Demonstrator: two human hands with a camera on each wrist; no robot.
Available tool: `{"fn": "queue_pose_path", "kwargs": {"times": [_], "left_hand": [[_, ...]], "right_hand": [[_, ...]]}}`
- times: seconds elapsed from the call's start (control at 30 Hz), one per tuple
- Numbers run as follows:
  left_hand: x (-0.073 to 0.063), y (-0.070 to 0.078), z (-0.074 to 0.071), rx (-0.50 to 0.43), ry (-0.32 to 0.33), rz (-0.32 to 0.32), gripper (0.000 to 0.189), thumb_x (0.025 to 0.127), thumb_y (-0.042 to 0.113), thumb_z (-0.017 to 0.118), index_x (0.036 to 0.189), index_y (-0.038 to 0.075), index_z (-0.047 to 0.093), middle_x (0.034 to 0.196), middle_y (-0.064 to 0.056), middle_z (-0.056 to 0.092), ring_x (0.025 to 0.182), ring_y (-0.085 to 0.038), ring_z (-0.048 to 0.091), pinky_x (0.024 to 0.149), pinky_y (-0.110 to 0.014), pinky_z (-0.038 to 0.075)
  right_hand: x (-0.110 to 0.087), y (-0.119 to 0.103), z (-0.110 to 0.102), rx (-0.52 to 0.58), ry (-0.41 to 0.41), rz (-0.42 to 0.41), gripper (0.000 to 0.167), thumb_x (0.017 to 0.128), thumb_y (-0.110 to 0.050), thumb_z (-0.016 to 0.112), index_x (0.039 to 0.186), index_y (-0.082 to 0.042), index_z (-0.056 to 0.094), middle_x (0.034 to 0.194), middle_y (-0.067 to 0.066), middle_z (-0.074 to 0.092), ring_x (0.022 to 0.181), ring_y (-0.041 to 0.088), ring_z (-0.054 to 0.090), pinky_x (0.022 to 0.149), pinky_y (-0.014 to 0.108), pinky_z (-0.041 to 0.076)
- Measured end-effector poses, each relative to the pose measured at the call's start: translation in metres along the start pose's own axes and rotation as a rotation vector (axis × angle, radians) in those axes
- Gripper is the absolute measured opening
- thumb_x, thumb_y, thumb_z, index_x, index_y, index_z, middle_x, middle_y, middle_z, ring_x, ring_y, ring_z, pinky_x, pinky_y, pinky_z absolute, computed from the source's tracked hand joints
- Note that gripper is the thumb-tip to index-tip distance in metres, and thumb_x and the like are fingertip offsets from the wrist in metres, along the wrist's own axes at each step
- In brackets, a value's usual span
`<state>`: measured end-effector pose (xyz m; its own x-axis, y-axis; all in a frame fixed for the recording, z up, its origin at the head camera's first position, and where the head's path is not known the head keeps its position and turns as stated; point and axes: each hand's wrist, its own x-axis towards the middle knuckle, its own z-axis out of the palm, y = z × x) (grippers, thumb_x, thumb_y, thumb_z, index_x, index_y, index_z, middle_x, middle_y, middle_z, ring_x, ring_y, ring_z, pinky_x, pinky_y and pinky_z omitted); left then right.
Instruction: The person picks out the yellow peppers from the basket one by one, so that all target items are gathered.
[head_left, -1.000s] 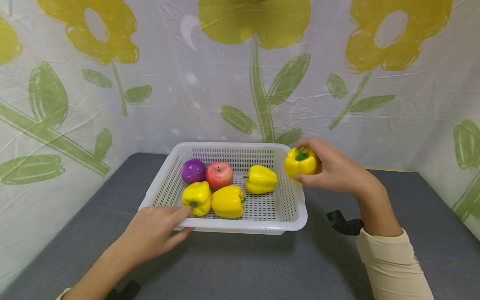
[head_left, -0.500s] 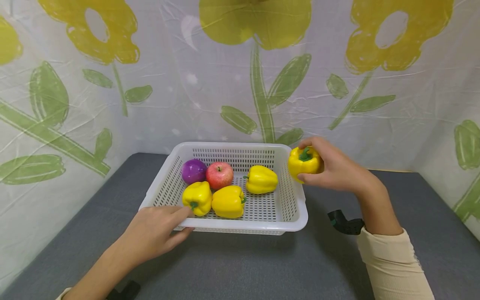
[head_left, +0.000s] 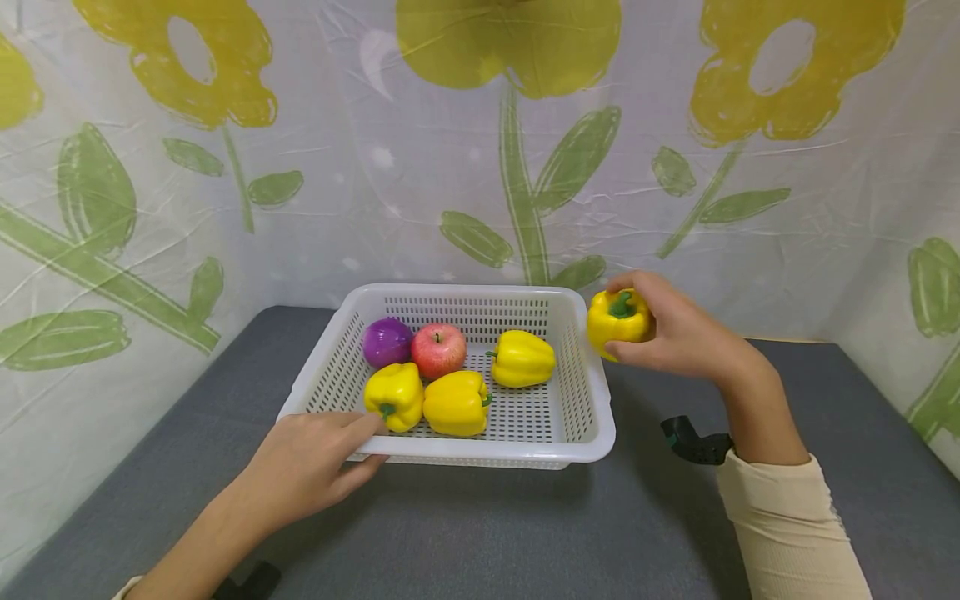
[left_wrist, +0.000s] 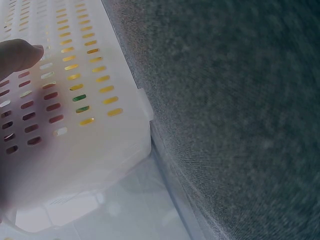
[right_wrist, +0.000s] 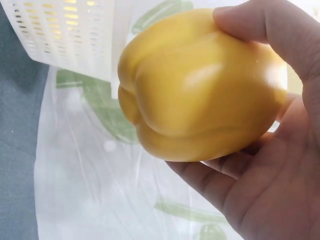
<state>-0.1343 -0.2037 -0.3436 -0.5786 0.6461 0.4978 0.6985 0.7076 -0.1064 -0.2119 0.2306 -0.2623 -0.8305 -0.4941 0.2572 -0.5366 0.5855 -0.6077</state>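
My right hand [head_left: 671, 329] holds a yellow bell pepper [head_left: 618, 318], green stem up, just outside the right rim of a white plastic basket [head_left: 480, 451]. In the right wrist view the thumb presses one side of the pepper [right_wrist: 200, 85] and the fingers curl under it. At the basket's front left corner my left hand [head_left: 322, 458] grips the rim, fingers over the edge and thumb against the outer wall. Inside the basket lie a purple ball-shaped item [head_left: 387, 342], a red apple [head_left: 438, 350] and three more yellow peppers, one of them [head_left: 522, 359] apart on the right.
The basket stands on a dark grey table [head_left: 480, 533]. A pale cloth backdrop [head_left: 337, 192] with yellow flowers and green leaves hangs behind and at both sides. A black wrist camera mount [head_left: 693, 442] juts from the right wrist.
My right hand has carried the pepper a little to the right, away from the basket's right rim. The left hand and the basket stay where they were.
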Motion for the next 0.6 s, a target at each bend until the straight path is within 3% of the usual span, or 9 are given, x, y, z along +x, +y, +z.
{"fn": "queue_pose_path", "kwargs": {"times": [0.6], "left_hand": [[0.000, 0.001, 0.000, 0.009, 0.003, -0.007, 0.024, 0.077, 0.026, 0.076, 0.086, 0.023, 0.054, 0.068, 0.014, 0.044, 0.056, -0.005, 0.039, 0.048, -0.021, 0.029]], "right_hand": [[-0.001, 0.019, -0.002, -0.118, 0.005, 0.066, 0.060, 0.083, -0.011, 0.076, 0.133, -0.001, 0.046, 0.125, 0.018, 0.045, 0.102, 0.030, 0.045, 0.079, 0.043, 0.047]]}}
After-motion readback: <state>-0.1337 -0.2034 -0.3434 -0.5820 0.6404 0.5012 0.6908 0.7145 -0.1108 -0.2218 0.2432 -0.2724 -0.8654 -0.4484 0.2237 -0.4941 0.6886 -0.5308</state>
